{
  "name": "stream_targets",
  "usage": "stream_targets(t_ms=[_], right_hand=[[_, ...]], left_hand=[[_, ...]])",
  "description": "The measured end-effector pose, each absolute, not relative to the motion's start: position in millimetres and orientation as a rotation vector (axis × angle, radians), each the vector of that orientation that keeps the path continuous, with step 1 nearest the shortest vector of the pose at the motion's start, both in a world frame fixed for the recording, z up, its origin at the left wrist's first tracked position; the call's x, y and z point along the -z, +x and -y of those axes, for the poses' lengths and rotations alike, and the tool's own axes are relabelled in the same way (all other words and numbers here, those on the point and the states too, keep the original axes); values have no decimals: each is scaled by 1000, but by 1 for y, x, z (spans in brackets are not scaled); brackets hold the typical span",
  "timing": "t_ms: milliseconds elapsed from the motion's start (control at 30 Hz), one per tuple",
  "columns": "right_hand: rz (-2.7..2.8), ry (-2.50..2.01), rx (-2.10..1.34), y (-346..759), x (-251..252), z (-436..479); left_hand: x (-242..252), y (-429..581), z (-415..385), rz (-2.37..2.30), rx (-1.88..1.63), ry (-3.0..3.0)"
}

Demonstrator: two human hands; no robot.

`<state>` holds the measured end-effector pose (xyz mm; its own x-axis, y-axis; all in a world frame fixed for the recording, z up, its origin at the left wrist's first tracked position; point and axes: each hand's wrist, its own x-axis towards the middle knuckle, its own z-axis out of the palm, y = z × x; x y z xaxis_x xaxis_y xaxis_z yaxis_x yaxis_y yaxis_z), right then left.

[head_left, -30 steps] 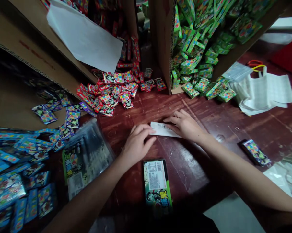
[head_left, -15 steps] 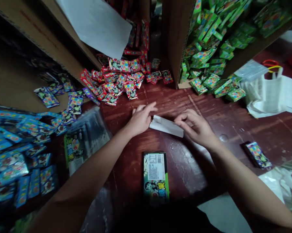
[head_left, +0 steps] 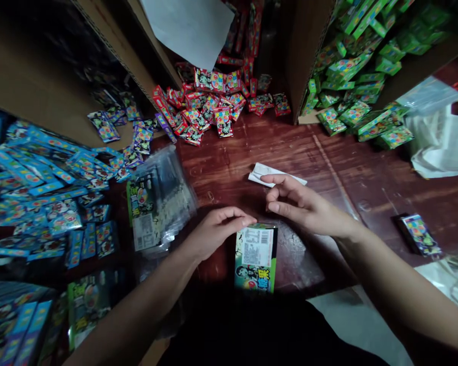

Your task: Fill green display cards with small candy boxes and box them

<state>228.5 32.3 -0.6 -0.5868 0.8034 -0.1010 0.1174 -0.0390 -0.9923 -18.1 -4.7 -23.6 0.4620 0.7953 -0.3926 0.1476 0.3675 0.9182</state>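
A flat printed candy packet (head_left: 254, 256), green and black with a white label, lies in front of me close to my body. My left hand (head_left: 223, 229) is closed, thumb and fingertips together at the packet's top left edge. Just above the packet's top right corner hovers my right hand (head_left: 303, 206), fingers curved and thumb apart, holding nothing that shows. Behind its fingertips a folded white paper strip (head_left: 263, 170) lies on the dark red table (head_left: 244, 147), partly covered by that hand.
Clear printed bags (head_left: 163, 198) are stacked at left, beside a heap of blue candy packs (head_left: 61, 213). Red packs (head_left: 213, 104) and green packs (head_left: 350, 112) spill from cardboard boxes (head_left: 308, 66). One purple-black pack (head_left: 419, 234) and white bags (head_left: 438, 147) are at right.
Both hands have let go of the white paper strip, which now rests farther back. My left hand has come down to the packet's top edge; the right hand has drawn nearer too. The view has shifted.
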Motion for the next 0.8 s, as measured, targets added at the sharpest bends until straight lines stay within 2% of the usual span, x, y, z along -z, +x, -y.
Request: stream_targets(t_ms=[500,800], right_hand=[[1550,-1040,-1682,245,-15,-9],[1465,-1083,-1739,245,-20,-9]], left_hand=[[4,-13,-5,-1015,-495,1255],[13,-15,8,-946,-592,1318]])
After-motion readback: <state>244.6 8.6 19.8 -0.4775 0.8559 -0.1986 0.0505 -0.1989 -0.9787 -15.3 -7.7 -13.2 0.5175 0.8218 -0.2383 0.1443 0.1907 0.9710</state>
